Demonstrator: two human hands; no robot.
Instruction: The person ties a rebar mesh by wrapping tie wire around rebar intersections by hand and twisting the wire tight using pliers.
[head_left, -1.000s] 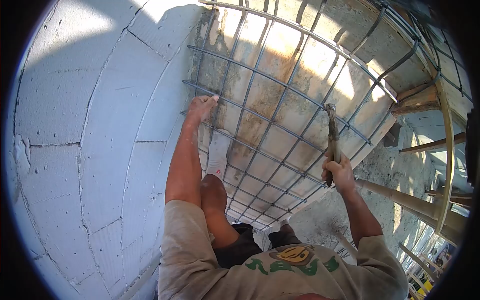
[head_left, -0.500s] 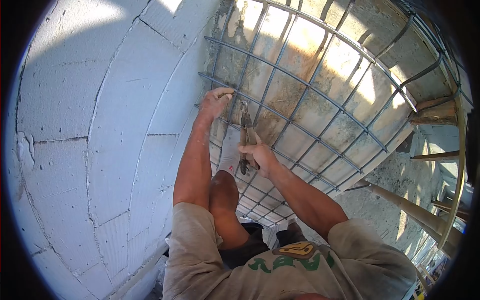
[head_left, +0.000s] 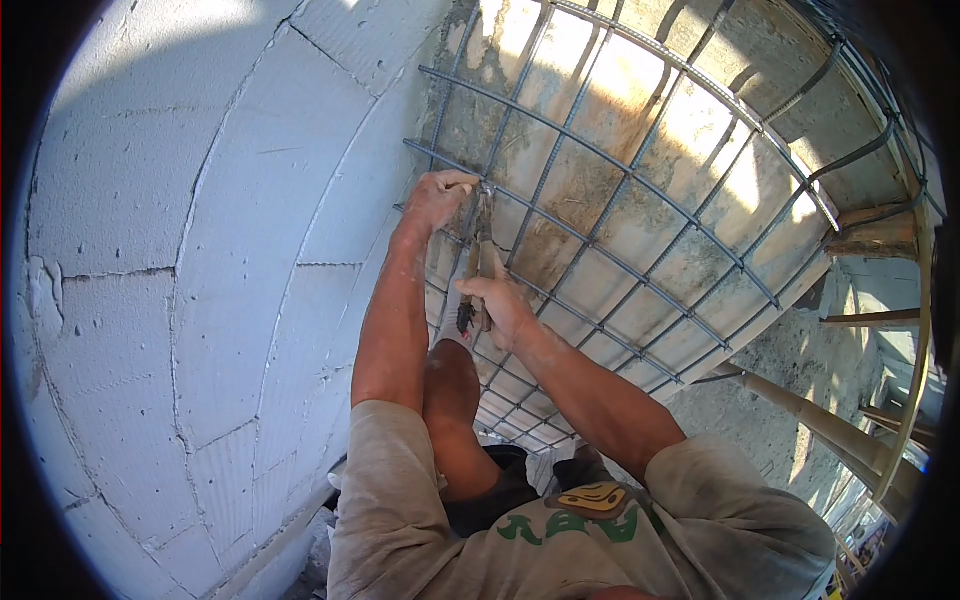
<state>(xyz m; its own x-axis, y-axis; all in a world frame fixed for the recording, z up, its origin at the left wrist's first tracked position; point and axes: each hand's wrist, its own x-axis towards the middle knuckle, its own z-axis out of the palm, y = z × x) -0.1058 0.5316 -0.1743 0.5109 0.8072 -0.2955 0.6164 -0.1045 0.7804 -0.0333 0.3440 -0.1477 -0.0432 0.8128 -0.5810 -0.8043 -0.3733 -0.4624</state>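
A grid of ribbed steel rebar lies over a stained board surface. My right hand grips a worn pair of pincers by the handles, jaws pointing away from me. Those jaws are at a bar crossing near the wall-side edge of the grid. My left hand is beside the same crossing, thumb and forefinger pinched together close to the jaw tips. Whatever sits between these fingers is too small to make out. Below the hands, my leg is bent over the grid.
A pale block wall rises close along the left. On the right are a wooden block under the grid's edge, a long round pole and bent rebar ends. Rough concrete ground shows lower right.
My right hand has brought the pincers up and slightly left, so their jaws now meet the bar crossing. The left hand has shifted slightly right, with its fingers still pinched.
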